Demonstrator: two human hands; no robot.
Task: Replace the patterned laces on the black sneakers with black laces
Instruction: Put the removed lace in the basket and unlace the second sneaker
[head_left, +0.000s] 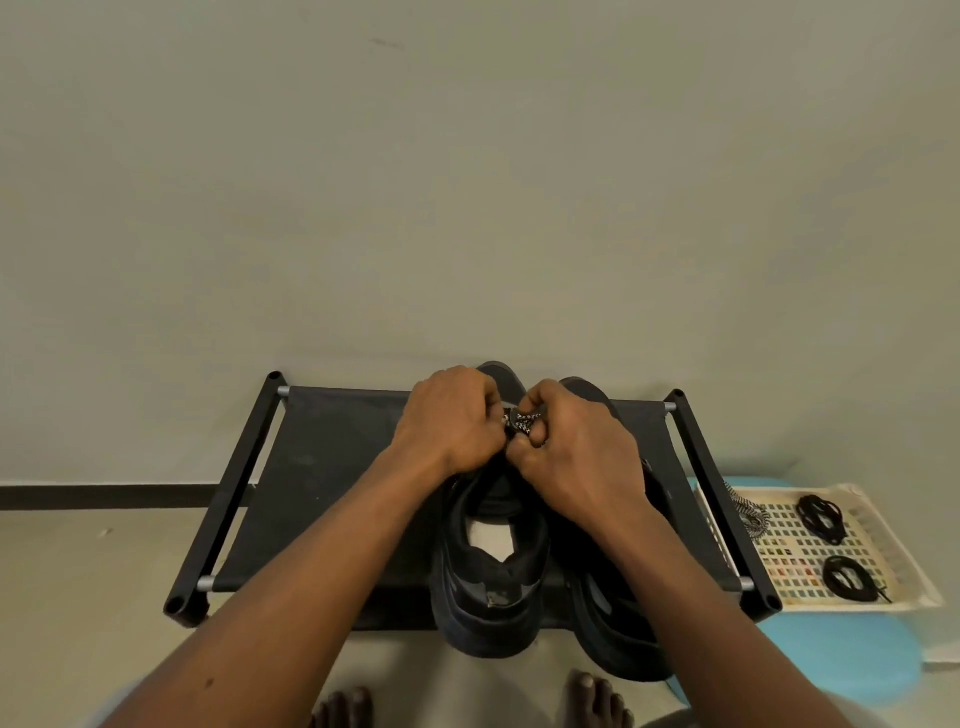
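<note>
Two black sneakers stand side by side on a black rack (332, 467), heels toward me. Over the left sneaker (491, 582) both hands meet. My left hand (449, 418) and my right hand (571, 447) each pinch the black-and-white patterned lace (523, 422) with curled fingers at the shoe's upper eyelets. The right sneaker (618, 634) is largely hidden under my right forearm. In a white tray (909, 571) at the right lie a loose patterned lace (748, 512) and two coiled black laces (821, 514) (849, 578).
The rack stands against a pale wall on a light floor. The tray rests on a light blue stool (852, 660) right of the rack. My bare toes (597, 699) show at the bottom edge, in front of the rack.
</note>
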